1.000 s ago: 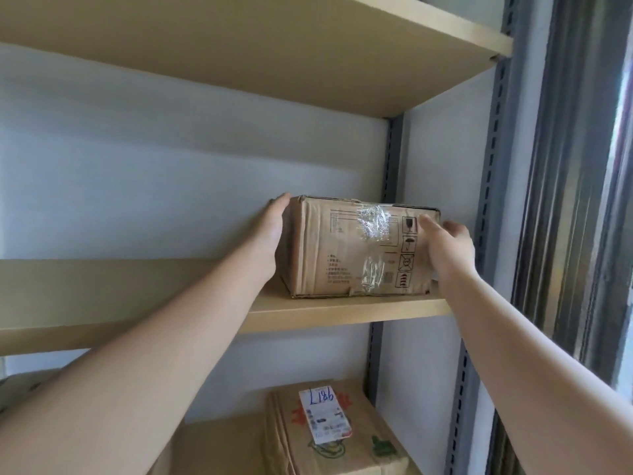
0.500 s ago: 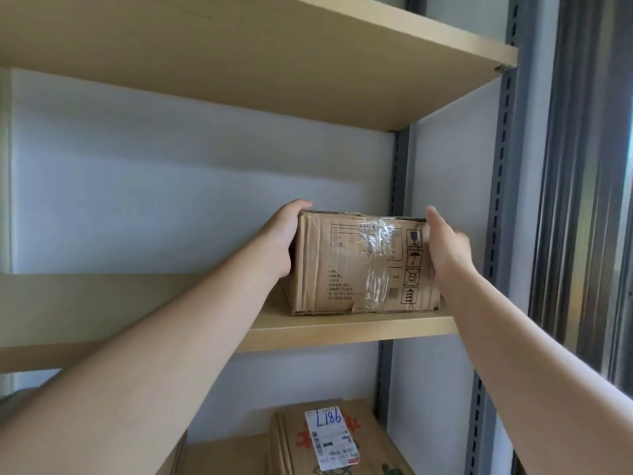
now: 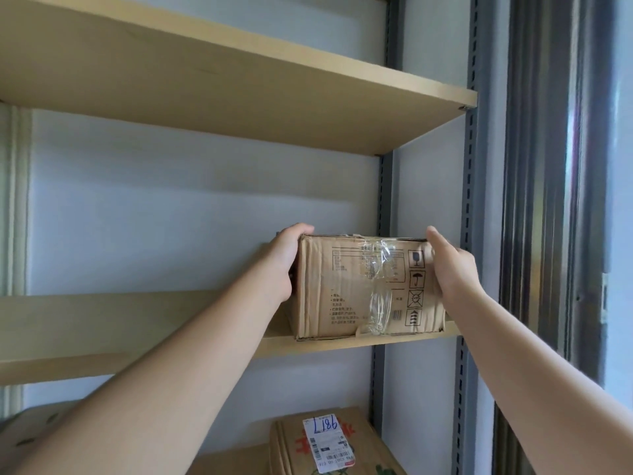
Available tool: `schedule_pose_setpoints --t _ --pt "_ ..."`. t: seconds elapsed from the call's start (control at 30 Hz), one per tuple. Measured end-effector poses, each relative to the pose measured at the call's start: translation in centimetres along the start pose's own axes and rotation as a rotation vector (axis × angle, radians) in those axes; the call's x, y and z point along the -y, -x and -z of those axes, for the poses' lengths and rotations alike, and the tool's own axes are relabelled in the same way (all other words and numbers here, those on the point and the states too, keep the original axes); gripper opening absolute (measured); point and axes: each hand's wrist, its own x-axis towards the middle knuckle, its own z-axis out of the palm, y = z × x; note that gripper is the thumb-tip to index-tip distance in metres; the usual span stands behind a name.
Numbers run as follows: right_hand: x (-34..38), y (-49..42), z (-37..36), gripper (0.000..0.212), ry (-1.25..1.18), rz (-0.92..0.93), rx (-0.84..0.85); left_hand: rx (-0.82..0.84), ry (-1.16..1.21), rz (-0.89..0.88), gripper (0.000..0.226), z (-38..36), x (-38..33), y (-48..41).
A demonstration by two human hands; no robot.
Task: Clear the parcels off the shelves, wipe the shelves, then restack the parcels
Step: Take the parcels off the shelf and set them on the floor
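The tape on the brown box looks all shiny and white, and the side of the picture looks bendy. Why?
Head view: the clear crinkled tape on the brown cardboard box catches light and glares white; the grey slotted shelf post bows because the lens is wide-angle; bright light streaks the dark window frame at right.

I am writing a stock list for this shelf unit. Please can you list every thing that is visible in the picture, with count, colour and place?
cardboard parcel: 1, brown, taped, right end of middle shelf
labelled parcel: 1, brown, white label, on the level below
shelf boards: 2, light wood, middle and upper
uprights: 2 seen, grey, slotted, right side
back wall: 1, white, behind shelves
left hand: 1, grips parcel's left side
right hand: 1, holds parcel's right side
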Motion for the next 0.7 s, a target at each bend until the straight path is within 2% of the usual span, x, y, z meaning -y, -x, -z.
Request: schedule_pose_setpoints --t 0.13,0.43,0.7 --pt "0.5 1.4 1.1 0.054 0.005 0.006 -0.004 0.005 0.009 -0.027 0.025 -0.1 0.0 1.1" --pt "1.7 3.3 3.0 0.048 0.021 -0.024 -0.013 0.085 -0.032 -0.010 0.027 0.6 0.0 3.1" --pt "1.0 5.6 3.8 0.015 -0.072 -0.029 -0.013 0.145 -0.042 0.030 0.024 0.3 0.1 3.6"
